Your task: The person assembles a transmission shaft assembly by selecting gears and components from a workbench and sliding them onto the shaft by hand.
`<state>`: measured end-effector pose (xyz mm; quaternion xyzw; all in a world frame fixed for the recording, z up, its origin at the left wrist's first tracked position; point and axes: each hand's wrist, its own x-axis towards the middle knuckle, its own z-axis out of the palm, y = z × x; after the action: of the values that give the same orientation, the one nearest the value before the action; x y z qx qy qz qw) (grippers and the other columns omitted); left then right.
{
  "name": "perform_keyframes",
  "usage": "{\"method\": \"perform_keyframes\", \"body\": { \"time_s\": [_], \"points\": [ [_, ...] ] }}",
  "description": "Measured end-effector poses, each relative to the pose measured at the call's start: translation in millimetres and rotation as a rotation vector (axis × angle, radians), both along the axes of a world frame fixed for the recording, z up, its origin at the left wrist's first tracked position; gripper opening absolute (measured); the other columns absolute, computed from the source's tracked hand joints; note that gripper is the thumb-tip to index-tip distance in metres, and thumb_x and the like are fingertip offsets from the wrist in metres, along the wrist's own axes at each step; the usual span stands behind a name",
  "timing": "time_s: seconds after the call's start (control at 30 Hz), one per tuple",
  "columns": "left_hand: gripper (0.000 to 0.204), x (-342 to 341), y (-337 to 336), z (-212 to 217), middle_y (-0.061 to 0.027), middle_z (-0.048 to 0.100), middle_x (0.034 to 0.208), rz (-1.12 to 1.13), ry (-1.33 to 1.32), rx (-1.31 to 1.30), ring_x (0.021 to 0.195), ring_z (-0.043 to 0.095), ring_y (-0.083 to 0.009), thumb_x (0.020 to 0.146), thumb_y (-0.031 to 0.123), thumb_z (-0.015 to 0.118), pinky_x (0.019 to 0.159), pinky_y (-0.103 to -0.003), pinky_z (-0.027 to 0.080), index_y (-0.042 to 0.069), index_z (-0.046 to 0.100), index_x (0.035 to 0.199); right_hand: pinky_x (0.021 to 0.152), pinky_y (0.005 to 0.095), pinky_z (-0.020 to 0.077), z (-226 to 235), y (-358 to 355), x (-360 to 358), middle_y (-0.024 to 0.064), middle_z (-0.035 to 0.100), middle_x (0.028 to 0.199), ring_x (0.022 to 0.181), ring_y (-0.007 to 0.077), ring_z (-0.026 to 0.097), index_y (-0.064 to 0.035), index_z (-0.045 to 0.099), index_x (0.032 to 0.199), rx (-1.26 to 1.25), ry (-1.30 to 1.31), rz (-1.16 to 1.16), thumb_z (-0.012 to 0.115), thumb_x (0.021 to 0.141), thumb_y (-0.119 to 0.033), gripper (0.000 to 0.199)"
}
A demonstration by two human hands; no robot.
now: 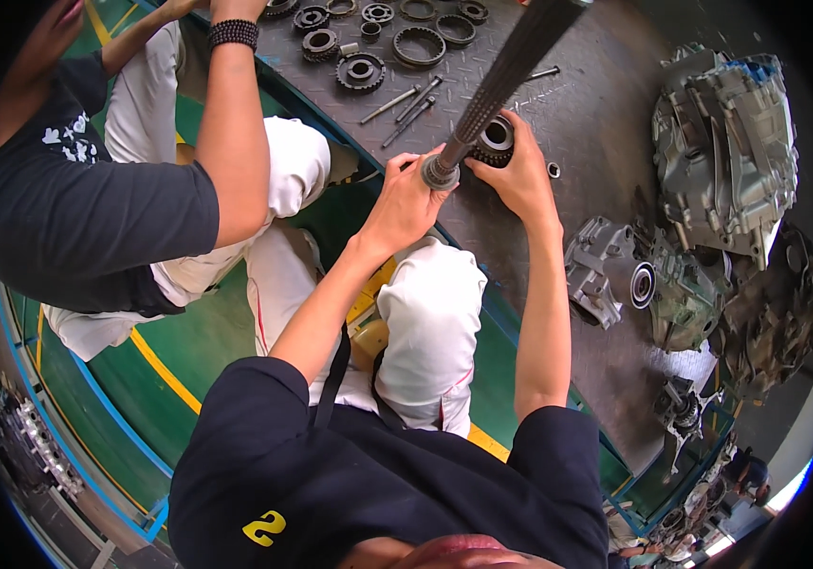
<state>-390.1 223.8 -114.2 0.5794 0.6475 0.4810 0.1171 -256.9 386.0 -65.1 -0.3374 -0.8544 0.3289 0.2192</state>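
My left hand [405, 205] is closed around the end of a long splined metal shaft [506, 81]. The shaft slants up and away to the right, passing out of the top of the view. My right hand [524, 180] grips a dark toothed gear [495, 138] with a round bore, thumb on its near side and fingers around the far side. This gear sits just right of the shaft, and the shaft hides part of its left edge. Whether the two touch I cannot tell. A small metal ring [553, 170] lies by my right wrist.
On the metal table [577, 379], several gears and rings [419, 46] lie at the far left, with thin rods [410, 112] nearer. Gearbox housings [724, 142] and a smaller casing [606, 270] stand to the right. A co-worker [122, 209] sits close on my left.
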Motion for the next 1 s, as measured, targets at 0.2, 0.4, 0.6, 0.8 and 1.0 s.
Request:
{"method": "perform_keyframes", "body": {
  "time_s": [0.2, 0.4, 0.6, 0.8, 1.0],
  "points": [
    [0.031, 1, 4, 3, -0.0149, 0.070, 0.118, -0.003, 0.017, 0.043, 0.111, 0.063, -0.0315, 0.104, 0.022, 0.058, 0.105, -0.044, 0.035, 0.004, 0.062, 0.129, 0.110, 0.0466, 0.0436, -3, -1, 4, 0.0271, 0.056, 0.137, 0.130, 0.0416, 0.054, 0.0048, 0.041, 0.148, 0.151, 0.043, 0.019, 0.091, 0.069, -0.024, 0.097],
    [0.029, 2, 2, 4, -0.0141, 0.071, 0.122, 0.033, 0.052, 0.046, 0.109, 0.064, -0.0323, 0.104, 0.021, 0.059, 0.103, -0.043, 0.036, 0.005, 0.064, 0.126, 0.110, 0.0424, 0.0452, -2, -8, -6, 0.0265, 0.059, 0.137, 0.129, 0.0371, 0.058, 0.0050, 0.046, 0.145, 0.155, 0.065, -0.084, 0.091, 0.069, -0.031, 0.096],
    [0.029, -1, 1, 3, -0.0149, 0.069, 0.129, -0.006, 0.067, 0.008, 0.120, 0.061, -0.0319, 0.105, 0.022, 0.057, 0.108, -0.043, 0.034, 0.004, 0.064, 0.126, 0.102, 0.0396, 0.0511, 18, 4, -8, 0.0245, 0.068, 0.125, 0.118, 0.0325, 0.067, 0.0051, 0.060, 0.133, 0.204, 0.185, -0.138, 0.090, 0.070, -0.026, 0.077],
    [0.033, -2, 3, 3, -0.0163, 0.067, 0.134, -0.047, 0.055, -0.020, 0.132, 0.057, -0.0318, 0.107, 0.025, 0.055, 0.112, -0.043, 0.032, 0.004, 0.063, 0.130, 0.098, 0.0417, 0.0532, 45, 67, -44, 0.0264, 0.069, 0.122, 0.114, 0.0369, 0.068, 0.0058, 0.064, 0.127, 0.267, 0.003, -0.132, 0.084, 0.073, -0.033, 0.070],
    [0.033, 2, 4, 5, -0.0125, 0.067, 0.135, -0.011, 0.100, 0.010, 0.124, 0.059, -0.0300, 0.105, 0.022, 0.058, 0.111, -0.044, 0.032, 0.003, 0.062, 0.131, 0.096, 0.0475, 0.0533, 26, 80, -54, 0.0230, 0.068, 0.119, 0.112, 0.0400, 0.065, 0.0016, 0.067, 0.114, 0.251, -0.267, 0.042, 0.080, 0.078, -0.029, 0.049]
  ]
}}
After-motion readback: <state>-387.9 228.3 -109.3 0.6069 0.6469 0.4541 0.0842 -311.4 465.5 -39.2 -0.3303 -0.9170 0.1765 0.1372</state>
